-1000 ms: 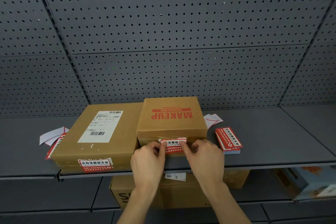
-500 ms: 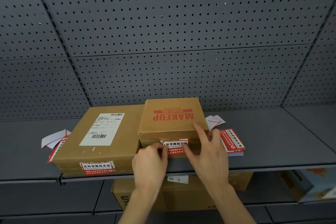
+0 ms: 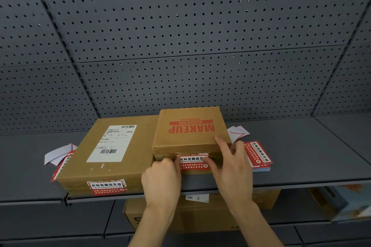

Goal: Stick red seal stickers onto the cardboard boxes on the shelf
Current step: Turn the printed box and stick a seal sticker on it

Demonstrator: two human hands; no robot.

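A small cardboard box point(image 3: 190, 126) printed MAKEUP stands on the grey shelf point(image 3: 301, 156). A red seal sticker point(image 3: 192, 163) lies on its front face. My left hand point(image 3: 160, 180) is curled, its thumb pressing the sticker's left end. My right hand point(image 3: 232, 168) has its thumb on the sticker's right part and its index finger stretched over the box's top edge. To the left lies a flat box point(image 3: 140, 146) with a white shipping label, and a red seal sticker point(image 3: 107, 187) is on its front edge.
A stack of red stickers point(image 3: 258, 155) lies right of the small box, with white backing papers point(image 3: 237, 132) behind it and more backing papers point(image 3: 57, 153) at the far left. A grey pegboard wall point(image 3: 180, 46) backs the shelf. Below are a cardboard box point(image 3: 200, 216) and a colourful box point(image 3: 341, 202).
The sticker, held at both ends over the box's front edge, now lies flat on the front face. My right hand opened, its index finger moving onto the box top.
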